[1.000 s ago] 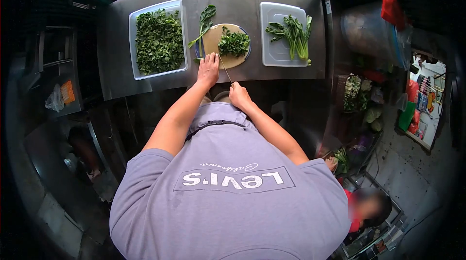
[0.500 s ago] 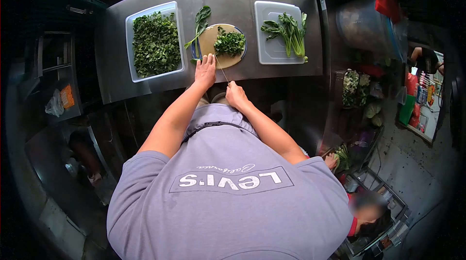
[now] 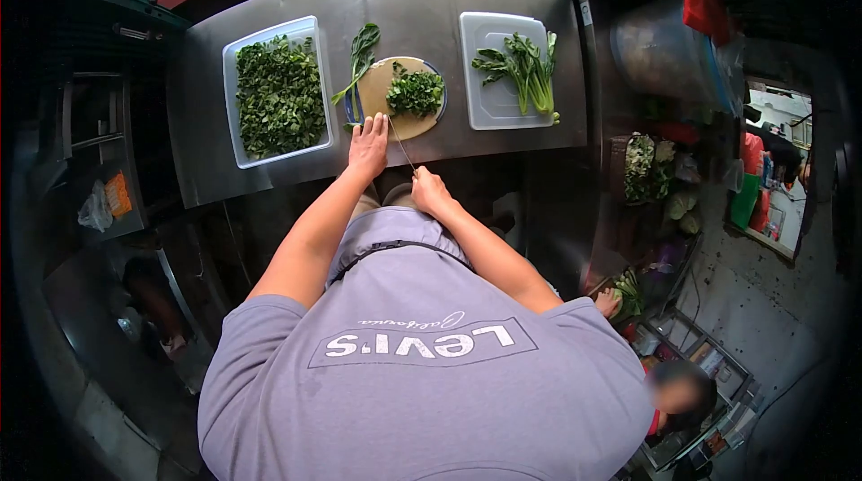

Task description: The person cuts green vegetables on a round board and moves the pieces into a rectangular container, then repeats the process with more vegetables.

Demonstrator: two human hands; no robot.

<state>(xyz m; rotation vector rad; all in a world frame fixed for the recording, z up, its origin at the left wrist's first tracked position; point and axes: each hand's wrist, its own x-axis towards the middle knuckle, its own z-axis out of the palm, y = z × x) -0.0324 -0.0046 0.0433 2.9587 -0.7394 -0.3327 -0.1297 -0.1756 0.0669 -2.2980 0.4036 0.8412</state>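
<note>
A knife (image 3: 400, 141) is in the closed grip of my right hand (image 3: 432, 190), just off the table's near edge. Its thin blade reaches up onto the round cutting board (image 3: 413, 127). My left hand (image 3: 367, 149) rests at the board's near left side, fingers together over leafy green stalks beside the blade; most of what it presses on is hidden. Chopped greens (image 3: 416, 93) lie in a heap on the board. At the board's left edge lies a long leafy stalk (image 3: 362, 52), its leaf end pointing away from me.
A clear plastic bin (image 3: 320, 77) of cut greens stands left on the metal table (image 3: 404, 5). To the right, whole leafy greens (image 3: 532, 77) lie on a pale plastic lid (image 3: 480, 108). Another person's hand (image 3: 608, 302) is by some greens at lower right.
The whole view has shifted slightly, with the table sitting a little lower and further left. Both hands keep nearly the same places at the board, the knife still in my right hand.
</note>
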